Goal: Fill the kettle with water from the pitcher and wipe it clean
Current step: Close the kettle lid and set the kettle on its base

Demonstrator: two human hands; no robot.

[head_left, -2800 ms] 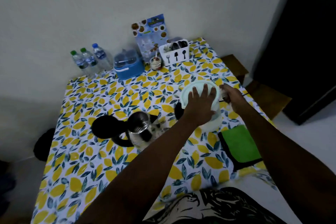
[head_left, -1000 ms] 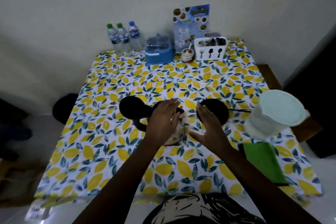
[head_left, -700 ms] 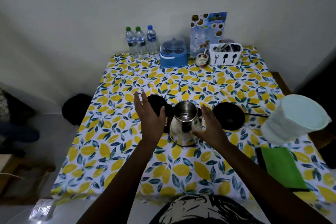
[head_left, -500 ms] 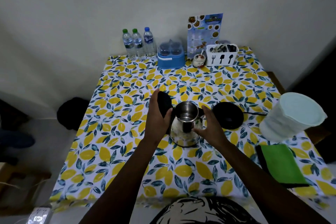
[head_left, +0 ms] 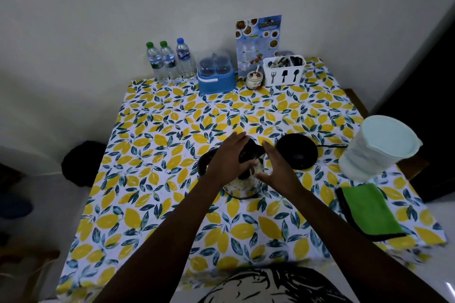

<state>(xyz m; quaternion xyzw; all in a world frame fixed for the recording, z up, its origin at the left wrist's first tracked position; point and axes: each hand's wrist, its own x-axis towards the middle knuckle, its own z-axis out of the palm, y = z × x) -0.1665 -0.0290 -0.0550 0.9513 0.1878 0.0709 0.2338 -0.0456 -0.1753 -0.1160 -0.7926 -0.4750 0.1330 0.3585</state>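
Note:
The steel kettle [head_left: 246, 187] stands in the middle of the table, its black handle [head_left: 202, 163] pointing left. My left hand [head_left: 230, 155] lies over its top and grips the black lid [head_left: 251, 149], which now covers the opening. My right hand [head_left: 275, 170] cups the kettle's right side, thumb toward me and fingers behind. The pale translucent pitcher [head_left: 369, 157] with a light lid stands at the right edge, untouched. A green cloth [head_left: 366, 211] with a black border lies in front of it.
The kettle's round black base [head_left: 296, 155] with its cord sits just right of the kettle. Along the back wall stand three water bottles [head_left: 170, 61], a blue container [head_left: 216, 76], a small jar [head_left: 254, 79], a menu card [head_left: 258, 39] and a white cutlery holder [head_left: 284, 70].
My left hand took the lid from the kettle's left side and swung it over the opening, which was open half a second ago. My right hand stayed against the kettle.

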